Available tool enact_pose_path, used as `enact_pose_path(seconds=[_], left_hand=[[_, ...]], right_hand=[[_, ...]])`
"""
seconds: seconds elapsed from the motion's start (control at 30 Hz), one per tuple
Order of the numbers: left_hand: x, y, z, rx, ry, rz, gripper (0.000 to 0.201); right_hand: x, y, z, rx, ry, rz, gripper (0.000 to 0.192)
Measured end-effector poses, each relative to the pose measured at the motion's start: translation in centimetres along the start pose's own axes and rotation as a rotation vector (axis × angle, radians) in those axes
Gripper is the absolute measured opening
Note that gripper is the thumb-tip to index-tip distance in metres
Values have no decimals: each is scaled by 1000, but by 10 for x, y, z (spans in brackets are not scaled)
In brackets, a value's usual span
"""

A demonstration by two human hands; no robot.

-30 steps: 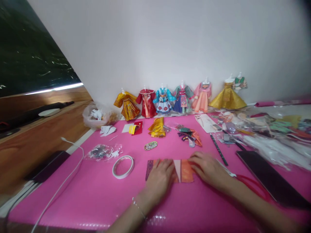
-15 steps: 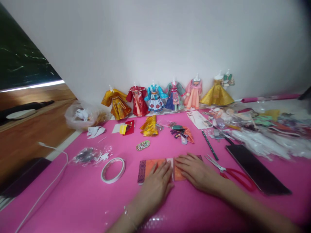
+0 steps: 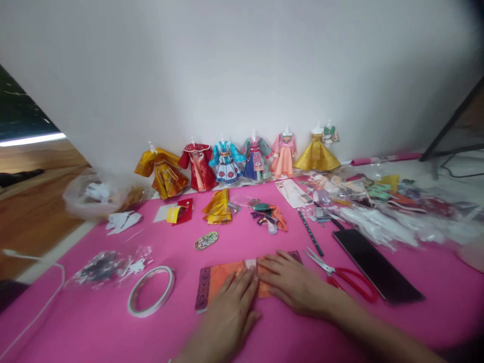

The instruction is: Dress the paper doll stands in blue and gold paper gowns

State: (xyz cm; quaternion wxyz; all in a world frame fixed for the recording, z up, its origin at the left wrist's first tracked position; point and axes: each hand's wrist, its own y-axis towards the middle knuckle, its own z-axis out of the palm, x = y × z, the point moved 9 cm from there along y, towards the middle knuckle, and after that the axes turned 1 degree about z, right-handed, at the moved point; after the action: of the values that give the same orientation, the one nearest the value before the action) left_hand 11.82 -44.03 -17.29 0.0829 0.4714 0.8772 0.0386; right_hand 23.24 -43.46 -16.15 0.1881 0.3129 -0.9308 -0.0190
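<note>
An orange cloth piece (image 3: 216, 276) with purple patterned ends lies flat on the pink work surface (image 3: 166, 338). Its left part rests under my left hand (image 3: 231, 305), whose fingers are stretched out and pressed down. From the right, my right hand (image 3: 289, 282) lies flat across the other part, fingers extended. Between the fingertips, a short whitish strip (image 3: 250, 263) shows at the cloth's far edge; the hands hide the rest of the middle. Close to my right hand are scissors (image 3: 328, 269) with red handles. A roll of white tape (image 3: 133, 301) lies to the left.
Along the wall stand several small dressed doll figures (image 3: 229, 161). A dark phone (image 3: 378, 267), a dark pencil (image 3: 310, 232) and plastic-wrapped pieces (image 3: 378, 227) lie at the right. A speckled oval case (image 3: 206, 241) and folded gold cloth (image 3: 218, 206) lie beyond the hands.
The view has turned right, so everything sits further left in the picture. My hands have come closer together over the cloth, covering more of the whitish strip.
</note>
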Motion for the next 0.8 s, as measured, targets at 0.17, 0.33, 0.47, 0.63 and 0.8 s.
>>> enact_pose_path(seconds=[0.17, 0.33, 0.47, 0.63, 0.8], left_hand=[[-1, -4, 5, -48, 89, 61, 57], [3, -1, 7, -110, 160, 124, 54], [2, 15, -12, -146, 98, 73, 39], [1, 38, -9, -3, -71, -49, 15], [5, 41, 3, -67, -51, 12, 7]], right_hand=[[-2, 0, 1, -4, 29, 21, 38], [-2, 1, 4, -21, 15, 34, 36], [1, 3, -2, -38, 37, 46, 34], [0, 4, -11, -56, 125, 48, 41], [-32, 6, -34, -210, 145, 152, 29]])
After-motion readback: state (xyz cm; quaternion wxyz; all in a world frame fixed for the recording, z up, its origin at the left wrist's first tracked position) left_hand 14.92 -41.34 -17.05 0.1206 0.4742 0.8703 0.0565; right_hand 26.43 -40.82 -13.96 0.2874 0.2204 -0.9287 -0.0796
